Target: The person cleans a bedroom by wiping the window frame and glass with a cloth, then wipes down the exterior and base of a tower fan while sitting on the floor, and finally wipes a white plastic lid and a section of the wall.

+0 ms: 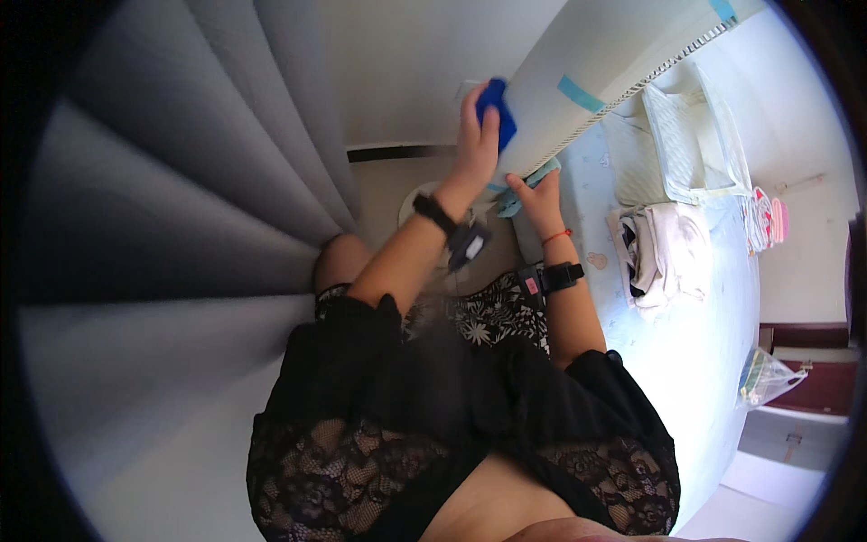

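Note:
My left hand is closed around a blue cloth beside the side of a long white panel-like appliance, possibly an air conditioner or heater. Strips of light blue tape stick to its face, and a slotted grille runs along its edge. At the appliance's near lower corner, my right hand grips a light teal cloth, thumb against the corner. Both wrists wear black straps with small devices.
Grey curtains hang at the left. On the right is a bed with a pale blue sheet, holding folded clothes and a quilted white fabric box. A clear plastic bag lies farther right. A round white object stands below the hands.

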Demonstrator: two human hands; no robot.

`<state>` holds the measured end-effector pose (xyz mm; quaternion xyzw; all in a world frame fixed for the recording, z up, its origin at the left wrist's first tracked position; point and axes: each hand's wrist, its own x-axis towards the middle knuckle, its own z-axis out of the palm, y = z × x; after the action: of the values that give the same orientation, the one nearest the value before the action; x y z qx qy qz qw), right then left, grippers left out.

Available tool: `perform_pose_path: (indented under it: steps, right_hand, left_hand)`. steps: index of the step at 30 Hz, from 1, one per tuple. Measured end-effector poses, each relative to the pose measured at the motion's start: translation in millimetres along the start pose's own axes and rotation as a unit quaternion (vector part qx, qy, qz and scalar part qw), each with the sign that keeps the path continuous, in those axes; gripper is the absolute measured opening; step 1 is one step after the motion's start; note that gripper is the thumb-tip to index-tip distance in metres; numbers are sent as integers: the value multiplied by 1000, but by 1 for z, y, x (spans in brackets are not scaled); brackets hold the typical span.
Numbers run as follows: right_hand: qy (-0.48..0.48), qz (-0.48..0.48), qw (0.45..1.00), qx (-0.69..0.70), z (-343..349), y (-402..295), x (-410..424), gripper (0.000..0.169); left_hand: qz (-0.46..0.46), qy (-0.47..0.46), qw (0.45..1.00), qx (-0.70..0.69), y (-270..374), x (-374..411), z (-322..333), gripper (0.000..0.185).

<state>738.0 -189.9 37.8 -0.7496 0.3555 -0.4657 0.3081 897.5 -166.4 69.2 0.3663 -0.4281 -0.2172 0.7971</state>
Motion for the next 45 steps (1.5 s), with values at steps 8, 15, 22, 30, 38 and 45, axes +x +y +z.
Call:
perform_pose_path:
  steps: [8,15,22,30,38,45]
  right_hand:
    - [-22,91,994,-54,3,17,-12,55]
    - [13,79,997,-9,12,13,-20,51]
    - [14,150,988,-44,5,-15,-19,52]
    - [28,137,988,-68,7,-5,-23,53]
    - [-14,117,993,-6,6,-15,-28,53]
    - [-55,94,993,-42,5,2,-31,51]
  left_hand:
    - [-52,-11,962,267,-72,-105,-32,56]
    - [121,7,968,220,0,-45,-27,48]
    - [2,-29,972,233,-57,-66,-44,38]
    - [-39,-79,996,-20,-24,46,-27,34]
    - [-195,-232,952,-54,-70,33,-24,45]
    - [-392,-200,896,-56,-204,-56,-85,49]
